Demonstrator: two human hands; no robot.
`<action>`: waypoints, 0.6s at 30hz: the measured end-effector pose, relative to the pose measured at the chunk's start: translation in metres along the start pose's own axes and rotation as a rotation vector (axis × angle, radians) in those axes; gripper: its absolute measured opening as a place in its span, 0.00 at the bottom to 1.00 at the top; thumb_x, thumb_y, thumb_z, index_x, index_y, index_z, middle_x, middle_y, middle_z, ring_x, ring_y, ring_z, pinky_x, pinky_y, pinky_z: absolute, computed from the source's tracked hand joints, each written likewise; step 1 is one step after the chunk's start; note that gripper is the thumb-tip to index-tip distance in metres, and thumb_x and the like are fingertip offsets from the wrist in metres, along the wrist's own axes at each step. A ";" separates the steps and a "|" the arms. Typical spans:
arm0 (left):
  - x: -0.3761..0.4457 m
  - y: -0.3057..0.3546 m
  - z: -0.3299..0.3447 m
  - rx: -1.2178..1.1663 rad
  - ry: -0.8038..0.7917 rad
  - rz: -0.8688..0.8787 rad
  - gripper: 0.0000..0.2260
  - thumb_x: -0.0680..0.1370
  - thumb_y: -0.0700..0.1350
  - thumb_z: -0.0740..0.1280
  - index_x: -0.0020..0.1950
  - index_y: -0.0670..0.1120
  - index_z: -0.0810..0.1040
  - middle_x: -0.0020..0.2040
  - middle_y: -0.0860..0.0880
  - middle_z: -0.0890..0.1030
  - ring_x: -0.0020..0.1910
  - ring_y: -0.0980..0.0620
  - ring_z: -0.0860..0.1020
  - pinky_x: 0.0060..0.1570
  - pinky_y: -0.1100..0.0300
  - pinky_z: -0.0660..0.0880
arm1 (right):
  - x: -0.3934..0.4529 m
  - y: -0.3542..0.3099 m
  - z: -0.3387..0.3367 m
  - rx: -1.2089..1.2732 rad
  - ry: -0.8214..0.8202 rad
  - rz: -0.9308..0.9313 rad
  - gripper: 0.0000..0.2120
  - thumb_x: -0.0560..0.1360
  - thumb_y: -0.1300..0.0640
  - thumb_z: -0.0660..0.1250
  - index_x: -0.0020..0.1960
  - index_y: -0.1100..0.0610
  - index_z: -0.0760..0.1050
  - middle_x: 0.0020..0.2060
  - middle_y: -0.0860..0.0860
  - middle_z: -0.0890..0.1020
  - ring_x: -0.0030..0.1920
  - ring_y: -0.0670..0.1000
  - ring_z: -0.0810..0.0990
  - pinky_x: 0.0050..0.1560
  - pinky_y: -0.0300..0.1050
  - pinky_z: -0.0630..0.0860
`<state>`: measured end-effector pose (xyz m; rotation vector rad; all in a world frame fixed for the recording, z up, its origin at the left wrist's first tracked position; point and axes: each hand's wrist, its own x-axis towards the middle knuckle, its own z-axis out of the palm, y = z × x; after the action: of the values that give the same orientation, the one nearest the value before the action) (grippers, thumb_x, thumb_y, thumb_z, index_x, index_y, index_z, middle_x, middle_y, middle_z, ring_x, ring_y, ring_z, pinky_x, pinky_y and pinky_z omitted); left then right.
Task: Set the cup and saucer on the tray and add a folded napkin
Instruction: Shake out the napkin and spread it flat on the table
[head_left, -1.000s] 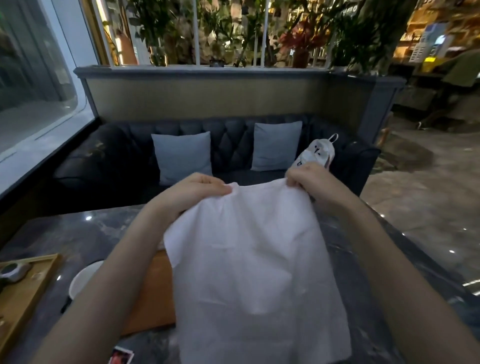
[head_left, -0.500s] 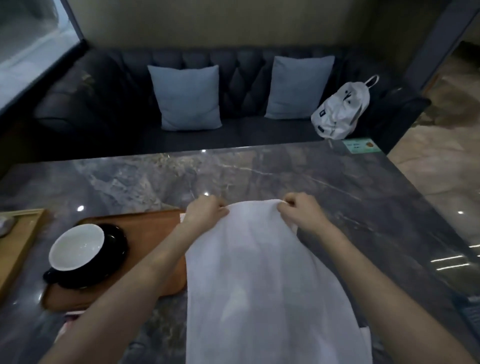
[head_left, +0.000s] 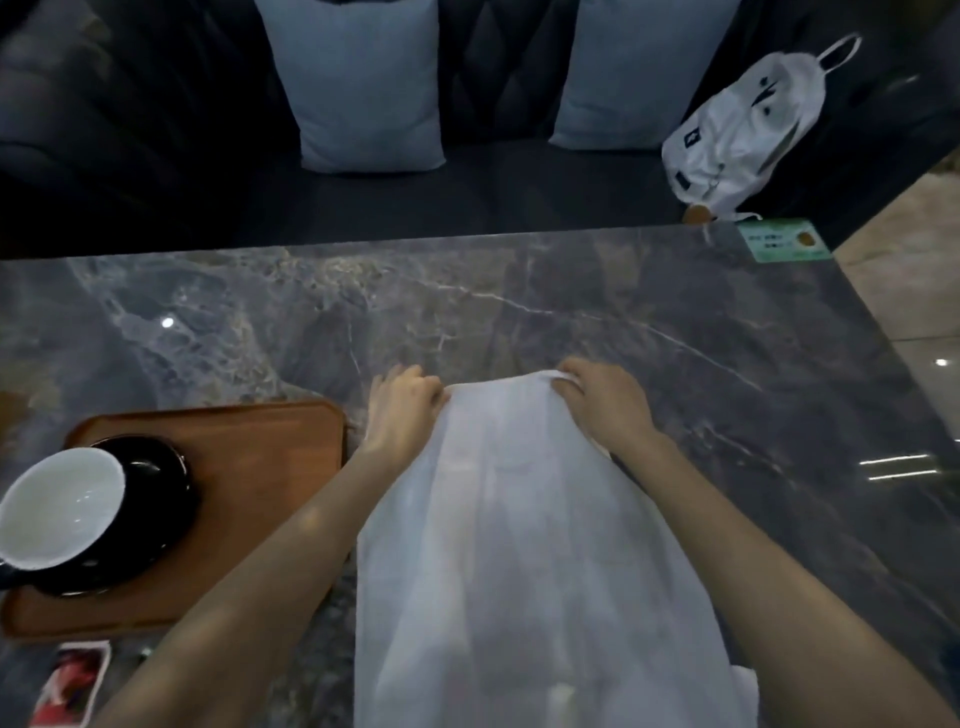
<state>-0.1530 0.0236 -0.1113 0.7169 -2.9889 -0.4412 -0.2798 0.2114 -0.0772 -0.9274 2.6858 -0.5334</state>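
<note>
A white cloth napkin (head_left: 524, 545) hangs from my two hands down toward me over the grey marble table (head_left: 571, 312). My left hand (head_left: 402, 410) pinches its far left corner, and my right hand (head_left: 605, 402) pinches the far right corner. To the left lies a brown wooden tray (head_left: 270, 457). On its left part rests a black saucer (head_left: 156, 483) with a black cup (head_left: 57, 509), white inside, standing on it.
A dark sofa (head_left: 156, 171) with two grey cushions runs along the table's far edge, with a white bag (head_left: 748, 124) at its right end. A green card (head_left: 784, 240) lies at the far right corner. A red-printed card (head_left: 72, 680) lies near the tray's front.
Both hands have lowered the napkin from chest height toward the table, holding its top corners. The view has tilted down, bringing the tray, saucer and cup into sight.
</note>
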 end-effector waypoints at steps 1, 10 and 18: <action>0.004 0.000 0.002 -0.006 0.041 -0.020 0.11 0.78 0.47 0.62 0.44 0.42 0.81 0.46 0.41 0.78 0.53 0.40 0.73 0.50 0.51 0.65 | 0.005 0.003 0.000 0.008 -0.003 0.003 0.10 0.78 0.54 0.60 0.52 0.57 0.76 0.48 0.60 0.83 0.50 0.63 0.79 0.48 0.52 0.71; -0.023 0.049 0.049 -0.018 -0.017 0.011 0.25 0.78 0.53 0.47 0.72 0.44 0.63 0.73 0.43 0.64 0.73 0.43 0.60 0.70 0.45 0.58 | 0.030 0.019 0.010 0.075 -0.083 -0.015 0.09 0.77 0.54 0.61 0.51 0.58 0.77 0.46 0.59 0.83 0.48 0.62 0.79 0.51 0.54 0.73; -0.038 0.071 0.089 -0.046 -0.140 -0.057 0.27 0.78 0.56 0.47 0.74 0.44 0.59 0.75 0.44 0.60 0.74 0.44 0.58 0.70 0.46 0.51 | 0.041 0.038 0.005 0.282 -0.288 0.033 0.10 0.75 0.51 0.64 0.47 0.58 0.76 0.43 0.53 0.80 0.44 0.53 0.76 0.41 0.46 0.71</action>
<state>-0.1590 0.1250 -0.1750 0.8004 -3.0824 -0.5842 -0.3299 0.2122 -0.1018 -0.8097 2.2936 -0.6919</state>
